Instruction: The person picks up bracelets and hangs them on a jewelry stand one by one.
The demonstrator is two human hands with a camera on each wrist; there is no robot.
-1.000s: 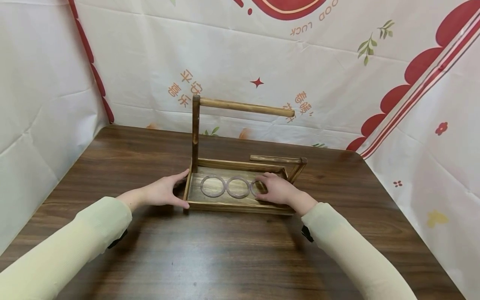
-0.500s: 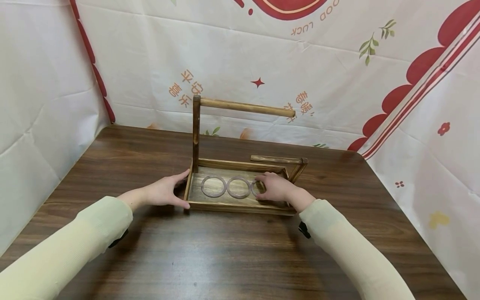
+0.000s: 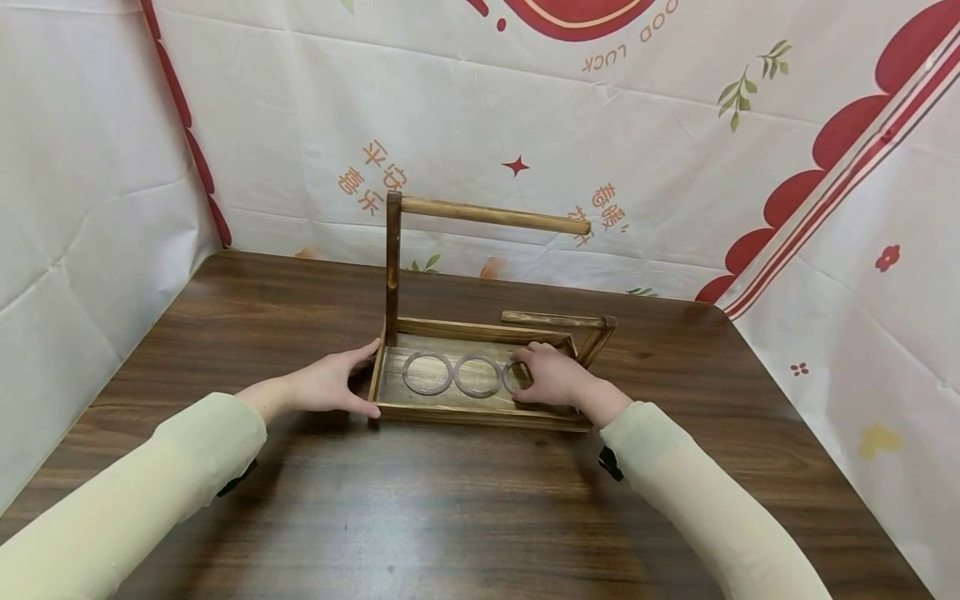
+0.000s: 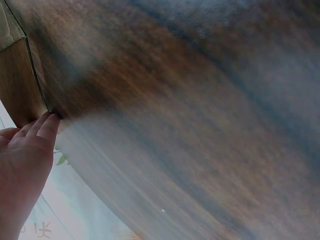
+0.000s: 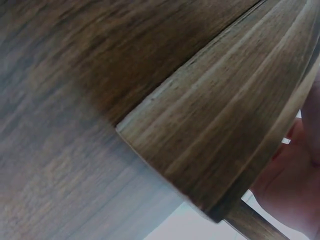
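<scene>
A shallow wooden tray lies on the table. Inside it, flat on the bottom, runs a row of joined grey rings. My left hand spans the tray's left end, thumb at the front corner and index finger at the back one. The left wrist view has the fingers of that hand held straight against the tray's end wall. Reaching over the right end, my right hand pinches the rightmost ring between thumb and fingers and covers part of it. In the right wrist view, the tray's side wall partly hides this hand.
A tall wooden post with a long rounded bar rises at the tray's back left. A lower post leans at the right end with a shorter bar. Behind the table hangs a printed white cloth.
</scene>
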